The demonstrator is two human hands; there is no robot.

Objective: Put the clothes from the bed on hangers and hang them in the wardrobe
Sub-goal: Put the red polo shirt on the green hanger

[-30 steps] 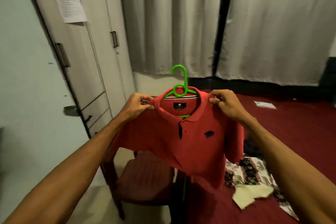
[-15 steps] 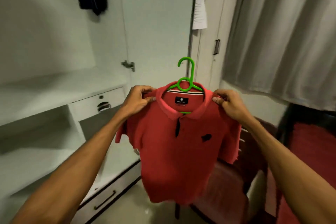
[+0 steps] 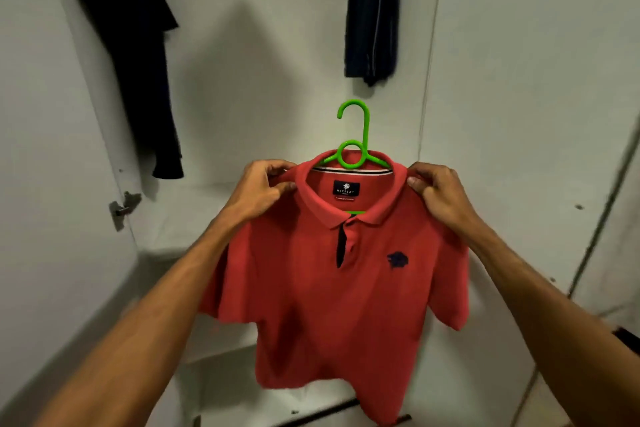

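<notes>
So a red polo shirt (image 3: 332, 288) is held up dead centre in the view, in front of the open wardrobe (image 3: 263, 87), already threaded on a green plastic hanger (image 3: 353, 152). The shirt's long axis runs pretty much straight up and down: collar at 12 o'clock, hem down around 6, drifting a bit toward 5. The front is turned to the camera, so the neck label, dark placket and small dark chest logo can all be seen. The hanger's hook sticks straight up out of the collar, its open tip curled over toward 9 o'clock, and it is hooked on nothing. The left hand (image 3: 259, 191) is closed on the shoulder seam just beside the collar at 9 o'clock, fabric pinched between thumb and curled fingers; the right hand (image 3: 440, 194) is clamped on the opposite shoulder at 3 o'clock in the same way. Whether the hanger arms are gripped through the cloth can't be told. Inside, a long dark garment (image 3: 138, 62) is hung at 10 o'clock and a folded navy garment (image 3: 372, 21) at 1 o'clock, above a white shelf (image 3: 180, 218).
</notes>
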